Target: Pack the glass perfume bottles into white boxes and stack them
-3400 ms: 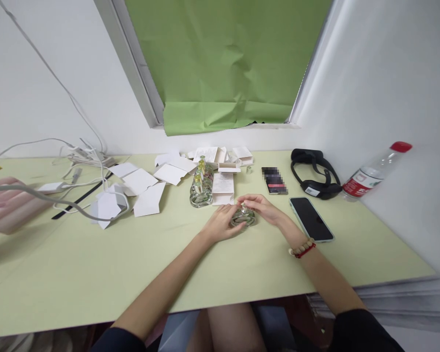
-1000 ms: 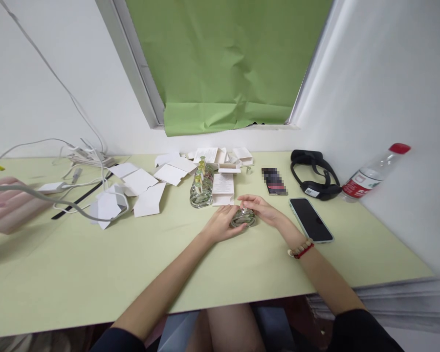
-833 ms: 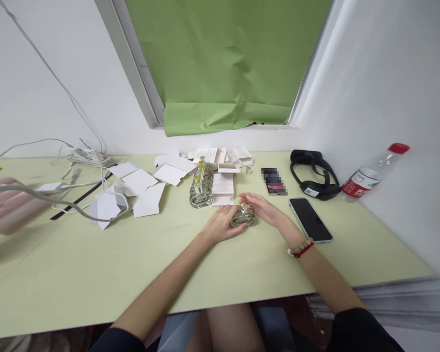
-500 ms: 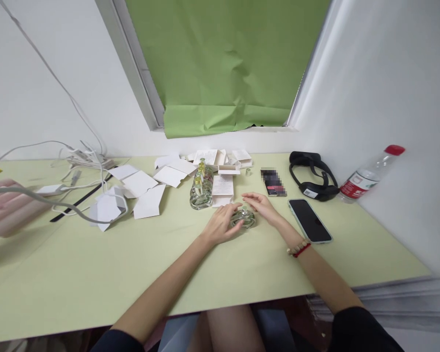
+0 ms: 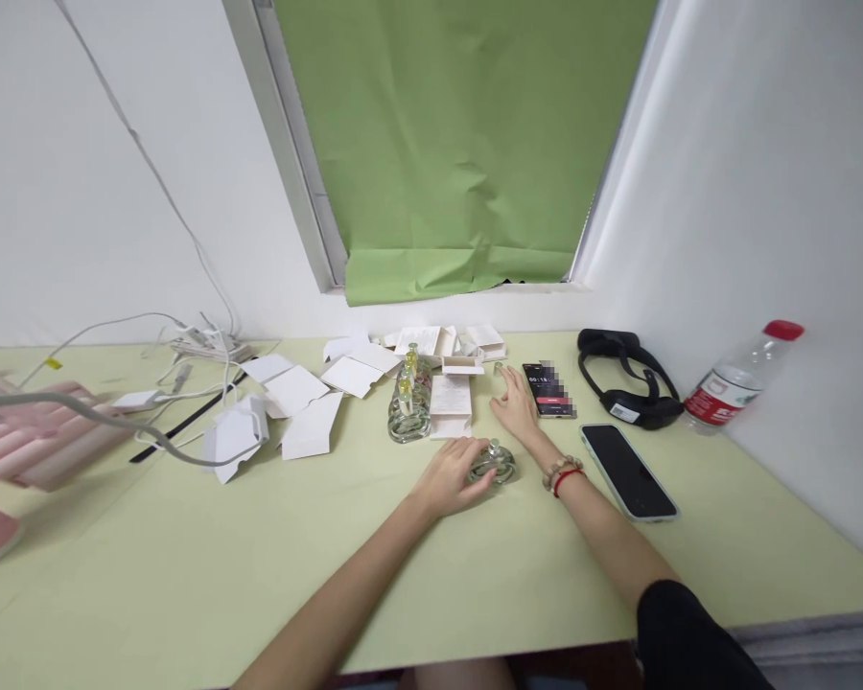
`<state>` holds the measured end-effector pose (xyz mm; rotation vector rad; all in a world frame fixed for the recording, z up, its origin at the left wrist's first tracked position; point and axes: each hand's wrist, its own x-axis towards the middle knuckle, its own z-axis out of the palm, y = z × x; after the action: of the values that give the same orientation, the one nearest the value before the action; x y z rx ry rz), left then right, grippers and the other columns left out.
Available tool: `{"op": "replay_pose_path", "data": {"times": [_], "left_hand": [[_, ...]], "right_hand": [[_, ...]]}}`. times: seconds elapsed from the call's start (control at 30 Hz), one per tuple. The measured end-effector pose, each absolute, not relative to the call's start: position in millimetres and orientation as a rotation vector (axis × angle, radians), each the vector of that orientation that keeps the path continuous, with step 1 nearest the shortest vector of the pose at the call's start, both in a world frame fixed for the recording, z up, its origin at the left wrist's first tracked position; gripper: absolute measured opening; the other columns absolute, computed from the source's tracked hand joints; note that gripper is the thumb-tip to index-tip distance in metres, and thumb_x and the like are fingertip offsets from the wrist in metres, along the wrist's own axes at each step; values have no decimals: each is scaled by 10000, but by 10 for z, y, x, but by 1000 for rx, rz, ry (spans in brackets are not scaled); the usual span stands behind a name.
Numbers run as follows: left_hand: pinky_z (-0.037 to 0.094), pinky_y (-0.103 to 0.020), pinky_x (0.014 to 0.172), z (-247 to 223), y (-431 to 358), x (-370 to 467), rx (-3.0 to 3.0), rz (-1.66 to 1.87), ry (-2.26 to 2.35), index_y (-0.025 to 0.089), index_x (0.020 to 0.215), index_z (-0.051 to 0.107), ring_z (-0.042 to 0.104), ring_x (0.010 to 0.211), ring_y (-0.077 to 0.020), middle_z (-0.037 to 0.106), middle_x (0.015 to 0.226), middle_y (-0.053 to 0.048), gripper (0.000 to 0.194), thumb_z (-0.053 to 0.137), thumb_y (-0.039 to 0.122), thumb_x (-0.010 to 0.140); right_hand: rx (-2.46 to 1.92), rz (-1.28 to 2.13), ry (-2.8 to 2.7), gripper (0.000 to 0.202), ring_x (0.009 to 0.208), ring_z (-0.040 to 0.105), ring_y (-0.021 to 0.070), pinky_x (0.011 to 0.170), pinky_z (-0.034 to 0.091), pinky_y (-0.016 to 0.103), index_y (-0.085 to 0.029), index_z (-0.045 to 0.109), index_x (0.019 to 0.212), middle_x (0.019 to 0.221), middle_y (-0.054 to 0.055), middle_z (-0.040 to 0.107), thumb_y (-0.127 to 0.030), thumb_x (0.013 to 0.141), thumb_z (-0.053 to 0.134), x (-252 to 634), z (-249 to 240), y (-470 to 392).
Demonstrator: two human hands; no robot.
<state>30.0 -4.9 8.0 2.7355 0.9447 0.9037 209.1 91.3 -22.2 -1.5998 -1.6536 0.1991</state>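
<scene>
Head view: the left hand (image 5: 452, 479) is resting on the pale green table (image 5: 187, 565), its fingers curled against the left side of a small round glass perfume bottle (image 5: 496, 466) standing upright near the table's centre. The right hand (image 5: 516, 407) is lying open and flat farther back, holding nothing, its fingertips reaching toward a tiny cap (image 5: 498, 365) just left of a phone with a lit screen (image 5: 548, 390). A white carton (image 5: 450, 405) is lying to the left of that hand.

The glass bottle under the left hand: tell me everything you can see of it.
The glass bottle is small, squat and rounded, of clear glass with a greenish tint and a short silvery neck on top, no cap visible. It stands upright on the pale green table. The left hand grips its left side; the right hand reaches beyond it, apart.
</scene>
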Motion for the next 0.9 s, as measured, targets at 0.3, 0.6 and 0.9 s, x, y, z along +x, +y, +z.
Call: {"op": "replay_pose_path", "data": {"times": [0.3,0.6,0.9], "left_hand": [[458,-309,740,66,-55,288,2725,869,969,167,1039,484,583,853,-198,618,897,-84,265,458,336,836],[455,-322,753,49,-50,282,2747,891,999,182,1060,476,578,850,-195,612,900,-74,278,431,367,858],[452,-314,734,74,-53,295,2715,853,998,176,1031,481,572,830,-194,608,887,-72,260,434,367,860]], "right_hand": [[-1765,32,-1708,517,1005,523,250,776,435,342,-204,445,1269,1300,97,444,-216,755,497,1985,-225,1168],[-1361,375,-1551,265,712,577,138,706,464,281,-161,582,991,1004,72,616,-263,827,400,2030,-220,871],[-1026,708,-1177,276,612,545,129,606,447,267,-177,618,825,738,30,625,-441,762,566,1976,1,198]]}}
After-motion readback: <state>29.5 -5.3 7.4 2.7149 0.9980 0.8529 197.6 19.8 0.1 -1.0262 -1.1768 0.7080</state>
